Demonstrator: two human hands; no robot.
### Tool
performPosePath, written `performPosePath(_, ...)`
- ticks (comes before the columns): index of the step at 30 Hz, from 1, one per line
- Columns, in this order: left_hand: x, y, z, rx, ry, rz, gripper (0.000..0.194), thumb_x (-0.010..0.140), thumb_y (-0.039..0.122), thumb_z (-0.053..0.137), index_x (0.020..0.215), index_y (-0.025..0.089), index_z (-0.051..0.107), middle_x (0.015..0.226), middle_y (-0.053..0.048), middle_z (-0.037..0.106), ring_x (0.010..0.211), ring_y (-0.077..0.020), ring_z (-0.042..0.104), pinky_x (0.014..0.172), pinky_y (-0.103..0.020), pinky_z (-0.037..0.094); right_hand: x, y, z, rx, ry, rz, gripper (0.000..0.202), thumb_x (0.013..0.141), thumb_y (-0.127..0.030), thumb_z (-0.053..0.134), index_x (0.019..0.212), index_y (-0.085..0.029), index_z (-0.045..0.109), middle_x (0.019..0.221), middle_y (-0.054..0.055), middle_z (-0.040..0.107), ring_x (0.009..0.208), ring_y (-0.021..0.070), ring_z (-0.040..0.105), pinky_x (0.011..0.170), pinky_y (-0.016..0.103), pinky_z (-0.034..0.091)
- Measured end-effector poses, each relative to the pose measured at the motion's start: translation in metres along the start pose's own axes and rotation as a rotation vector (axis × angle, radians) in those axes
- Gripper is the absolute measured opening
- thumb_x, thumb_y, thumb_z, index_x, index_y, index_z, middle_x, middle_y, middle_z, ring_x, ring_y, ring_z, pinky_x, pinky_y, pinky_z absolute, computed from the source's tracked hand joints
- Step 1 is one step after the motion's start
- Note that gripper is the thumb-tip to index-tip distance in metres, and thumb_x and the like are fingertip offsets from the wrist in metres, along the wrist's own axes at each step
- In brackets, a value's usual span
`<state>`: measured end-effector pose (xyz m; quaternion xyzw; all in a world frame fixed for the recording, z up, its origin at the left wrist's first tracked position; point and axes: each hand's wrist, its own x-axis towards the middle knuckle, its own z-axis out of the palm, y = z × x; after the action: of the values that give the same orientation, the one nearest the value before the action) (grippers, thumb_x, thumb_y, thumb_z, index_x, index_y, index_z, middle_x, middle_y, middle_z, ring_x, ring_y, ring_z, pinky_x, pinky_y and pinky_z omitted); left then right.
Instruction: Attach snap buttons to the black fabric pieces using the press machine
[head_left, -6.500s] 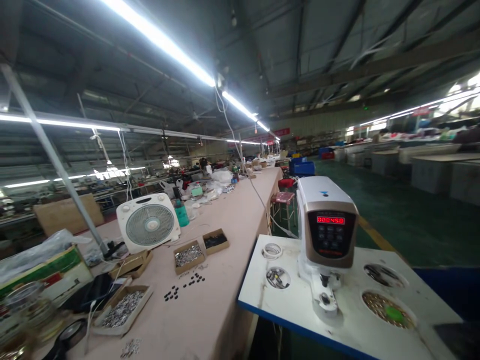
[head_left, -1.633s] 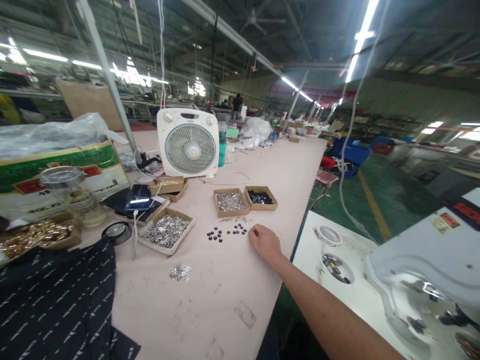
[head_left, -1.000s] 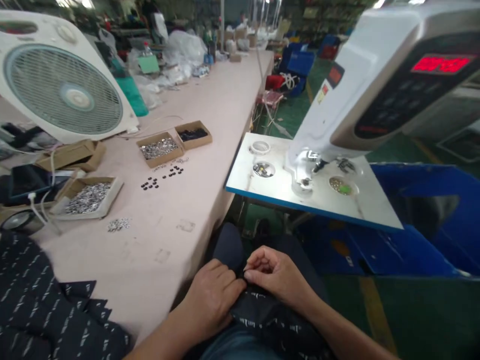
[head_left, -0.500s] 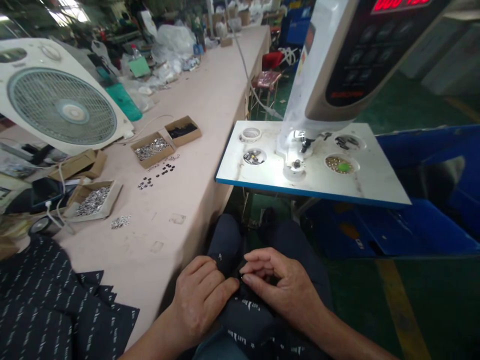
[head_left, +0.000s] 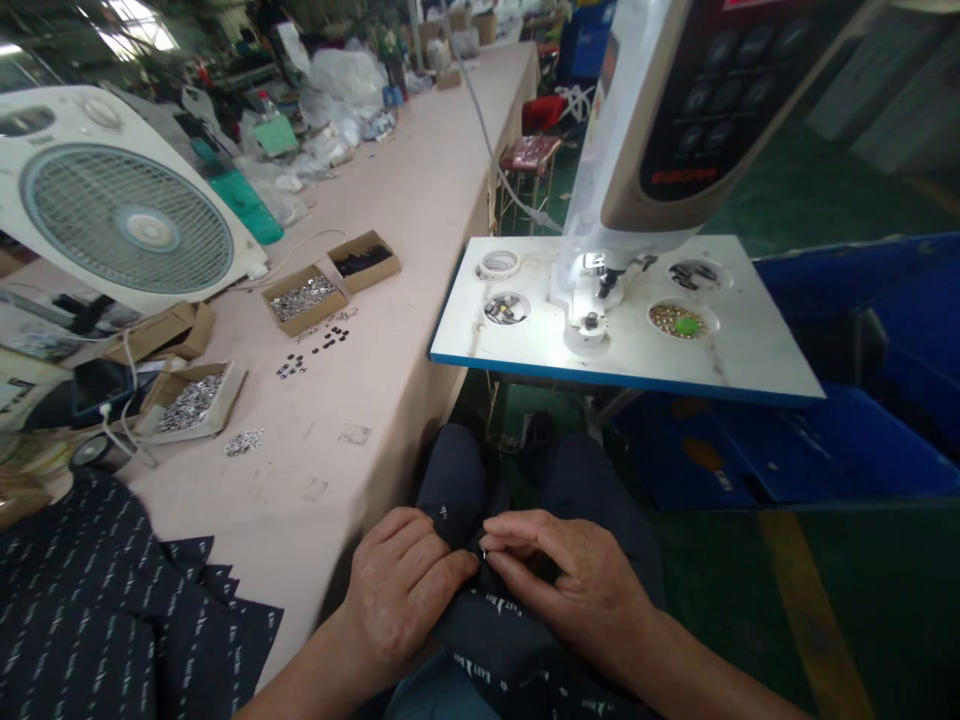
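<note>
Dark printed fabric (head_left: 487,640) with white lettering lies bunched across my lap. My left hand (head_left: 401,590) is closed on it, thumb and fingers pressing an edge of the cloth. Just to the right, my right hand (head_left: 570,565) pinches with thumb and forefinger at the same edge. A tiny shiny metal piece (head_left: 484,553) shows at its fingertips, too small to name for sure. The two hands almost meet, and the cloth beneath them is partly hidden.
Ahead stands a press machine (head_left: 600,270) on a white board (head_left: 510,350) with cups of small metal parts. On the left table, open boxes (head_left: 300,325) hold metal fasteners, near a fan (head_left: 135,215) and a pile of printed fabric (head_left: 90,620). Blue bins (head_left: 862,450) stand at right.
The right fingertips have shifted very slightly, and the metal piece shows more brightly between them. Both hands stay at the same spot on the cloth. The view has tilted a little.
</note>
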<state>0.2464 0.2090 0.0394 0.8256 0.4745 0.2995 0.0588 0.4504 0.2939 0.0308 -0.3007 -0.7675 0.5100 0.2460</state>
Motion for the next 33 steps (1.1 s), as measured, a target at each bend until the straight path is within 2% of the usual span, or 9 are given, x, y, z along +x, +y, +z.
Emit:
performPosePath(5,0.0,0.001,-0.001,-0.021,0.021,-0.033,0.016,0.091,0.014,0.05,0.102,0.012,0.062,0.079,-0.006,0.065,0.073,-0.0199,0.055,0.075,-0.039,0.042,0.003,-0.004,-0.01,-0.147,-0.118,-0.154,0.022,0.097,-0.024,0.057,0.113,-0.026,0.072,0.105,0.001,0.079,0.094,0.0173,0.074,0.086,0.026,0.055)
performPosePath(10,0.001,0.002,-0.001,-0.069,-0.018,-0.13,0.015,0.086,0.012,0.054,0.098,0.016,0.061,0.077,-0.004,0.063,0.071,-0.0188,0.054,0.067,-0.034,0.036,0.007,-0.021,-0.032,-0.116,-0.242,-0.101,0.035,0.099,-0.026,0.052,0.132,-0.028,0.064,0.118,0.0,0.076,0.107,0.0198,0.071,0.097,0.03,0.05)
performPosePath(14,0.006,0.003,-0.002,-0.1,-0.071,-0.214,0.013,0.082,0.01,0.055,0.09,0.019,0.061,0.073,-0.001,0.061,0.068,-0.0173,0.054,0.063,-0.032,0.033,0.015,-0.03,-0.049,-0.012,-0.364,-0.061,0.041,0.1,-0.034,0.049,0.14,-0.03,0.059,0.117,0.001,0.076,0.107,0.0221,0.071,0.093,0.03,0.051)
performPosePath(16,0.008,0.004,-0.002,-0.127,-0.092,-0.243,0.013,0.081,0.011,0.056,0.088,0.02,0.061,0.072,0.001,0.062,0.066,-0.0163,0.055,0.062,-0.031,0.032,0.02,-0.031,-0.054,0.048,-0.443,-0.014,0.048,0.096,-0.044,0.058,0.141,-0.03,0.058,0.118,0.001,0.075,0.106,0.0235,0.071,0.089,0.028,0.052)
performPosePath(18,0.009,0.005,-0.001,-0.162,-0.117,-0.29,0.011,0.079,0.013,0.059,0.086,0.021,0.062,0.071,0.002,0.062,0.065,-0.0156,0.055,0.061,-0.03,0.031,0.024,-0.033,-0.055,0.046,-0.49,0.029,0.064,0.083,-0.05,0.075,0.141,-0.03,0.058,0.119,0.002,0.074,0.106,0.0253,0.07,0.088,0.027,0.053)
performPosePath(22,0.008,0.004,-0.001,-0.231,-0.225,-0.477,0.009,0.073,0.014,0.063,0.079,0.021,0.066,0.07,0.002,0.065,0.068,-0.0161,0.06,0.064,-0.029,0.033,0.025,-0.036,-0.043,-0.058,-0.493,0.036,0.086,0.06,-0.043,0.091,0.138,-0.029,0.058,0.127,0.003,0.07,0.111,0.0284,0.068,0.095,0.031,0.05)
performPosePath(25,0.013,0.003,-0.003,-0.306,-0.315,-0.645,0.014,0.069,0.013,0.065,0.08,0.021,0.07,0.076,0.001,0.07,0.074,-0.0166,0.064,0.068,-0.028,0.037,0.021,-0.032,-0.026,-0.154,-0.433,0.057,0.079,0.066,-0.031,0.087,0.138,-0.029,0.055,0.129,0.002,0.068,0.115,0.0269,0.066,0.1,0.033,0.047)
performPosePath(28,0.02,0.003,-0.006,-0.365,-0.366,-0.755,0.007,0.068,0.014,0.065,0.073,0.019,0.068,0.074,0.002,0.069,0.072,-0.0148,0.063,0.063,-0.025,0.035,0.016,-0.023,-0.01,-0.238,-0.356,0.081,0.064,0.077,-0.018,0.072,0.137,-0.029,0.055,0.124,0.002,0.071,0.11,0.0252,0.068,0.098,0.035,0.048)
performPosePath(33,0.027,-0.001,-0.007,-0.421,-0.448,-0.849,0.004,0.07,0.018,0.062,0.067,0.017,0.065,0.061,0.005,0.058,0.059,-0.0098,0.052,0.053,-0.022,0.028,0.019,-0.012,-0.002,-0.263,-0.337,0.099,0.064,0.074,-0.006,0.057,0.133,-0.028,0.059,0.11,0.002,0.075,0.099,0.0236,0.071,0.088,0.034,0.051)
